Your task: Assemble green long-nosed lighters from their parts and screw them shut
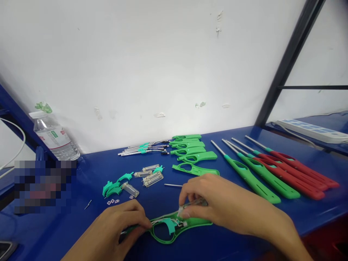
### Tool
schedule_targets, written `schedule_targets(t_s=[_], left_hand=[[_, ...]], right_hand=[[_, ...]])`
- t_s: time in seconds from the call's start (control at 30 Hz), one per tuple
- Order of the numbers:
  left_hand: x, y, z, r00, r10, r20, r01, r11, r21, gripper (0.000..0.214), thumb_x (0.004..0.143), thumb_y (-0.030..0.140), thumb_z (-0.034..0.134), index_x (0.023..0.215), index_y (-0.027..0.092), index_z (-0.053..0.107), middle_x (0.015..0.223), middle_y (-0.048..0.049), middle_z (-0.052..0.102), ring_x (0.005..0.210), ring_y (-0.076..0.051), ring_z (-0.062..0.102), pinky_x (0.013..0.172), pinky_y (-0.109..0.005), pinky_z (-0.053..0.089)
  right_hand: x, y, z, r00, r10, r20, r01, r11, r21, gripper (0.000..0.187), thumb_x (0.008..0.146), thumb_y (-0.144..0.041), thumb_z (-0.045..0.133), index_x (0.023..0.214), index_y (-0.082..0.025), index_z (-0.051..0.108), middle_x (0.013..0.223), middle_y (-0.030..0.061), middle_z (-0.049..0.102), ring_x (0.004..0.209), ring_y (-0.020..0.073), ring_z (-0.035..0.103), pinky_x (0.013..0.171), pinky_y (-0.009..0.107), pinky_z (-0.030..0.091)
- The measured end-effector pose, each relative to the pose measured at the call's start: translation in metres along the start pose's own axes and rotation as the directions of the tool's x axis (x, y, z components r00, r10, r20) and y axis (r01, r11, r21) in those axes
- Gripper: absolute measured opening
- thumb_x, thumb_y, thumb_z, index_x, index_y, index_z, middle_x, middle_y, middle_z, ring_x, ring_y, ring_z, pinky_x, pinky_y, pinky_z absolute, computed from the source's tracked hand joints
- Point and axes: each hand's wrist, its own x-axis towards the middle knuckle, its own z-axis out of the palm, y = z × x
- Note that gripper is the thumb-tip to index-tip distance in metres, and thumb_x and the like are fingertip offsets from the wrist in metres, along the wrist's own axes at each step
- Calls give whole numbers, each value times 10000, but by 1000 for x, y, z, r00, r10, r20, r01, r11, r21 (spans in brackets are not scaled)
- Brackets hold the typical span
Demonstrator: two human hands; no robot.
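Observation:
My left hand [121,221] pinches the narrow front end of an open green lighter half-shell [195,222] low over the blue table. A turquoise trigger [170,225] and thin wires lie in this shell, beside its finger loop. My right hand [220,208] grips a clear plastic fuel tank [197,203] tilted above the shell's handle part. The fingers hide some of the tank, and I cannot tell whether its tip touches the shell. Left of my right hand a thin metal rod [173,185] lies on the table.
Loose turquoise triggers [112,189] and clear tanks [153,179] lie beyond my hands. Metal nozzle tubes [144,148] and green half-shells [199,156] are lined up near the wall. Closed green lighters [255,177] and red lighters [293,174] lie right; a water bottle [56,137] stands left.

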Motion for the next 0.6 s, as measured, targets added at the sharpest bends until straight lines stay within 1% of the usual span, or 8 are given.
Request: schedule_targets(t_s=[0.07, 0.17, 0.33, 0.43, 0.6], left_hand=[[0, -2, 1, 1000, -7, 4, 7, 1000, 4, 279, 970, 213, 632, 884, 356, 855, 917, 79, 805, 792, -103, 778, 744, -147, 520], [0, -2, 1, 1000, -5, -19, 5, 1000, -5, 276, 983, 226, 628, 893, 358, 853, 918, 80, 801, 799, -104, 775, 749, -154, 517], [2, 5, -3, 997, -58, 49, 57, 998, 33, 276, 970, 239, 620, 876, 352, 855, 928, 74, 808, 813, -111, 790, 747, -161, 529], [1, 6, -4, 998, -46, 37, 45, 999, 30, 275, 975, 247, 619, 872, 352, 851, 916, 75, 805, 806, -110, 788, 747, -162, 530], [0, 3, -1, 999, -48, 20, 47, 998, 36, 263, 973, 242, 629, 867, 350, 844, 928, 78, 813, 822, -115, 798, 756, -167, 537]], right_hand=[[-1, 1, 0, 1000, 17, 19, -17, 1000, 10, 124, 1019, -416, 841, 1028, -295, 863, 910, -29, 815, 879, 192, 698, 714, 281, 394], [0, 1, 0, 999, 31, 13, -31, 1000, 6, 129, 1008, -412, 849, 1026, -288, 877, 901, -16, 815, 883, 201, 701, 718, 283, 405], [1, -1, -1, 999, 45, 19, -44, 999, -14, 118, 976, -395, 882, 1025, -288, 888, 950, -18, 832, 901, 203, 704, 711, 286, 404], [2, -1, -1, 997, 66, 27, -65, 997, -32, 127, 950, -400, 912, 995, -283, 886, 936, -21, 824, 909, 205, 693, 713, 285, 402], [4, 2, 1, 995, 86, 42, -84, 995, -48, 114, 920, -380, 943, 964, -292, 886, 908, -33, 808, 882, 193, 680, 699, 279, 393]])
